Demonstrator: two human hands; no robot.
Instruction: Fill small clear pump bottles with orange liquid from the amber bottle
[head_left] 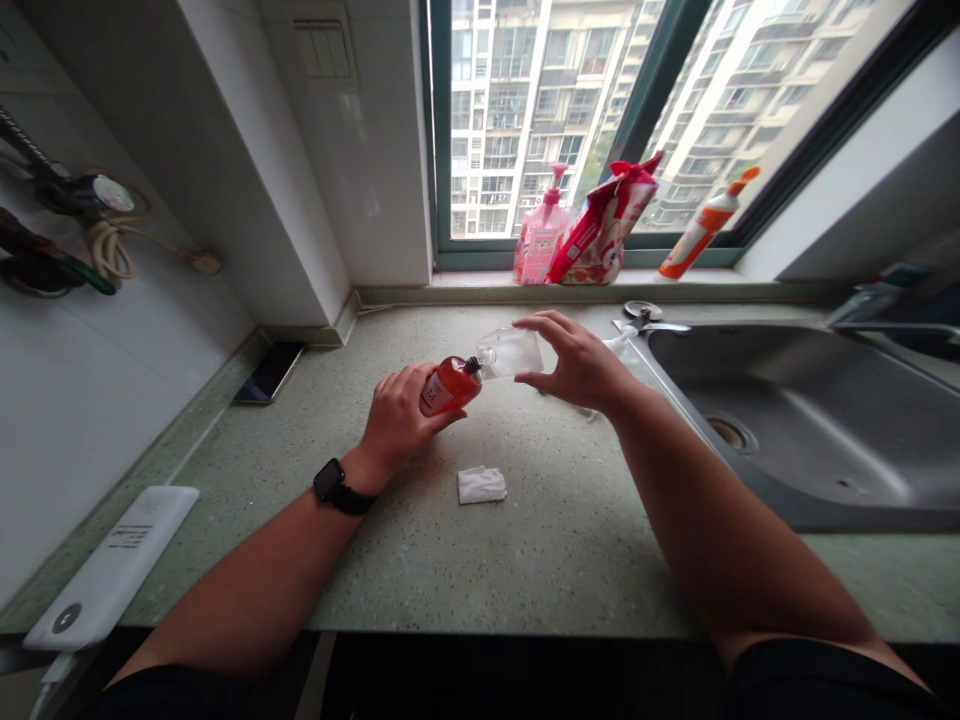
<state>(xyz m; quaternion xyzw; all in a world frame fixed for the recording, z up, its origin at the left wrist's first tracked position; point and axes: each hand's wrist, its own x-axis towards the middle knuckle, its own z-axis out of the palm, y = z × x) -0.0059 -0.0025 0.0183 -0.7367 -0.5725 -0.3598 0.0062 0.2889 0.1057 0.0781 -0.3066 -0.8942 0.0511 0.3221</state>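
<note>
My left hand (405,412) is wrapped round a bottle of orange-red liquid (448,386) with a label and a dark neck. That bottle is tilted, its neck pointing to the right. A clear, angular bottle (517,352) lies tilted between the thumb and fingers of my right hand (574,358), its mouth facing left. The two bottle mouths meet or nearly meet; whether they touch is too small to tell. Below them, a folded white tissue (482,485) rests on the speckled green counter (450,570).
A steel sink (825,420) is at the right. A phone (270,373) and a white power bank (112,565) lie on the left. On the windowsill stand a pink pump bottle (538,240), a red bag (606,225) and an orange bottle (701,235).
</note>
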